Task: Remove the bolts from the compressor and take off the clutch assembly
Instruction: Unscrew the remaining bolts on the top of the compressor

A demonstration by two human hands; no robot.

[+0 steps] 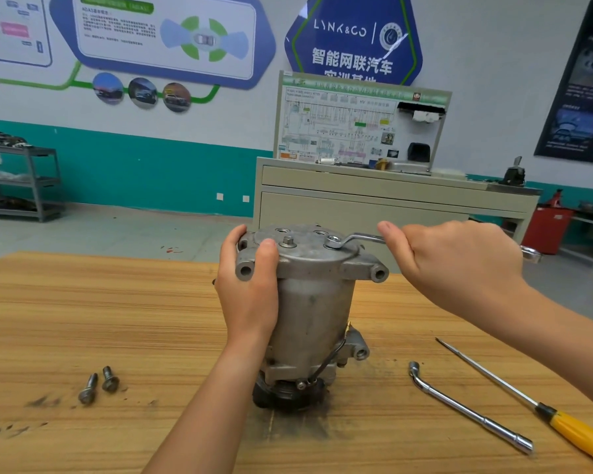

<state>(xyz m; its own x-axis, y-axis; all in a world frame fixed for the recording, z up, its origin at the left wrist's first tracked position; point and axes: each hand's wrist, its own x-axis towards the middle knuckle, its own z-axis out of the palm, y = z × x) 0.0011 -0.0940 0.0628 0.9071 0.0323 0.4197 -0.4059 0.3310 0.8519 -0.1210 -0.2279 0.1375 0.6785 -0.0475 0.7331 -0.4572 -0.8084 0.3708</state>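
Note:
A grey metal compressor [314,302] stands upright on the wooden table [100,319], its dark clutch assembly [285,393] at the bottom against the tabletop. My left hand [249,292] grips the left side of its top cover, thumb on top. My right hand [459,265] holds a ring wrench [351,239] whose ring sits over a bolt on the cover's right side. Another bolt [287,241] stands in the middle of the cover. Two removed bolts [98,384] lie on the table at the left.
A bent socket wrench [466,408] and a yellow-handled screwdriver [569,429] lie on the table at the right. Beyond the table's far edge stand a beige training bench [374,200], a grey shelf rack [31,183] at the left and a red container [546,227].

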